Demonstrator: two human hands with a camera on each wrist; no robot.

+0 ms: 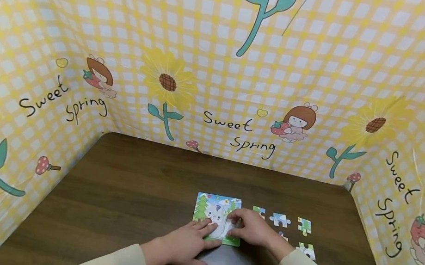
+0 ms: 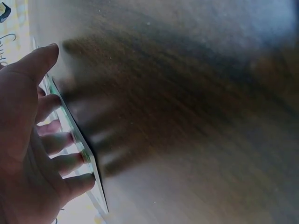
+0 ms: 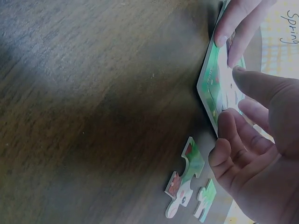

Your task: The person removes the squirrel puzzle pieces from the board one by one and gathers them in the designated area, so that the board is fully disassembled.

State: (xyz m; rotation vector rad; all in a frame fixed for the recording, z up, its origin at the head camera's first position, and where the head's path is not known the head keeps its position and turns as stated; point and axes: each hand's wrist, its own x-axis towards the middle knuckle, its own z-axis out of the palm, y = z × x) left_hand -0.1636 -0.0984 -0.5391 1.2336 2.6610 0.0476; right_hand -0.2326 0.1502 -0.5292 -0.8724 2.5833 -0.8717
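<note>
While three sides of it are enclosed by yellow-and-white checked cloth (image 1: 195, 31), the bench (image 1: 137, 176) is topped in dark brown wood grain, with a patch of light reflected near its front. Sunflowers, figures with strawberries and the words "Sweet Spring" are printed on the cloth. On the bench, the puzzle (image 1: 217, 212), pictured with a white cat and green trees, is laid flat beneath the fingers of both hands. Its lower left part is touched by the left hand (image 1: 186, 243), whose fingers are spread and fairly straight, the thumb being held out beyond its near edge. Its right side is covered by the right hand (image 1: 253, 227), with fingers bent; whether anything is pinched there cannot be told. Beyond that hand, loose pieces (image 1: 304, 225) are scattered to the right, some partly hidden.
</note>
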